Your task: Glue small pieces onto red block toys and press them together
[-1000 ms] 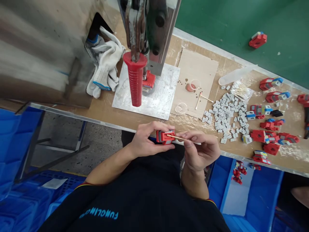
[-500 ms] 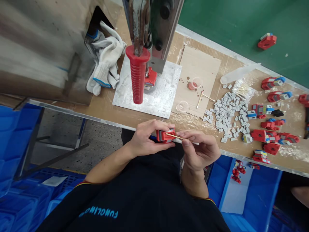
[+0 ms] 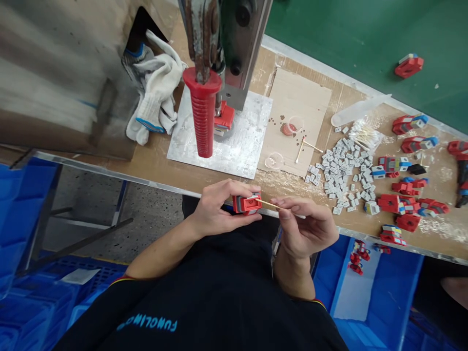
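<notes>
Between the thumb and fingers of my left hand (image 3: 218, 207) sits a red and grey toy vehicle part (image 3: 247, 204), its hollow red side facing up. My right hand (image 3: 305, 224) pinches a cotton swab (image 3: 271, 204) by its far end. The swab's other tip lies at the right edge of the red recess; whether it touches is too small to tell. Both hands are in front of the table edge, close to my body.
A press with a red handle (image 3: 203, 114) stands on a metal plate (image 3: 241, 153). White gloves (image 3: 157, 92) lie left of it. Rightward are cardboard (image 3: 314, 97) with small cups, many grey pieces (image 3: 341, 170), swabs (image 3: 364, 135) and red toy parts (image 3: 389, 204). A blue bin (image 3: 391, 282) stands below.
The swab has drawn back rightward, from well inside the red recess to its edge, as my right hand moved slightly right. My left hand still holds the toy part. The whole view shifted a little.
</notes>
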`<state>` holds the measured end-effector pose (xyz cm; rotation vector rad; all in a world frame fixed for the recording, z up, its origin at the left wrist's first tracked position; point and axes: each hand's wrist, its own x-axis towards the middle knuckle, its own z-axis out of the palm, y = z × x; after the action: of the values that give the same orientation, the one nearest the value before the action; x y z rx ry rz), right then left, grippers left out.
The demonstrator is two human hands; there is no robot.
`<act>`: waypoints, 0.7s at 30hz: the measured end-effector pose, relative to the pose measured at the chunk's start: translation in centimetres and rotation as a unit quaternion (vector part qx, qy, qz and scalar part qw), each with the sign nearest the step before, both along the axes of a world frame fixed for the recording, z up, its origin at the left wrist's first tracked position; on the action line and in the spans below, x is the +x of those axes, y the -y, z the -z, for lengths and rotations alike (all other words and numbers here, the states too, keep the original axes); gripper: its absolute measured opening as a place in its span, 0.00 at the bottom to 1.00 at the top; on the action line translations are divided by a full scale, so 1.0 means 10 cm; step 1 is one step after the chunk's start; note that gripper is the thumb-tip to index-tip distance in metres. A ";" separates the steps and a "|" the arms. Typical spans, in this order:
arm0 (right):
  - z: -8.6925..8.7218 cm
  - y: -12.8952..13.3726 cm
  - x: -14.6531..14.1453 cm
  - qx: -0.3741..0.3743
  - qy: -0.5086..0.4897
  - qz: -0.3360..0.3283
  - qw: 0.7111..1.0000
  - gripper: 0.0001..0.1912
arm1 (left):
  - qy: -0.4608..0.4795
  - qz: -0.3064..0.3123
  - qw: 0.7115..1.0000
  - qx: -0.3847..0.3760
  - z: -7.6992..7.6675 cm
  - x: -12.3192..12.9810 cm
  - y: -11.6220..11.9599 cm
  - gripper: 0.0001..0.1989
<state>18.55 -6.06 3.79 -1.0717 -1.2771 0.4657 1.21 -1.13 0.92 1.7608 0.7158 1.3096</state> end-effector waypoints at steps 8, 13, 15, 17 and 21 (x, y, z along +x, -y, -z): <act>-0.02 -0.19 0.36 0.018 0.010 0.077 0.997 0.06 | -0.005 -0.016 1.000 -0.018 0.06 -0.06 -0.02 0.19; 0.06 -0.56 0.69 -0.095 0.179 0.051 0.978 0.06 | -0.021 -0.041 0.997 -0.059 0.15 -0.13 -0.04 0.20; 0.11 -0.66 0.70 -0.124 0.223 0.042 0.966 0.05 | -0.025 -0.050 0.996 -0.067 0.18 -0.14 -0.05 0.20; 0.15 -0.72 0.68 -0.145 0.245 0.045 0.958 0.04 | -0.026 -0.053 0.996 -0.068 0.19 -0.15 -0.05 0.20; 0.21 -0.77 0.64 -0.171 0.271 0.045 0.946 0.05 | -0.023 -0.046 0.996 -0.068 0.19 -0.16 -0.07 0.19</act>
<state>24.98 1.66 1.72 -1.6213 -1.6556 0.3378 -0.34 -0.48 -0.96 1.6700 0.8998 1.2543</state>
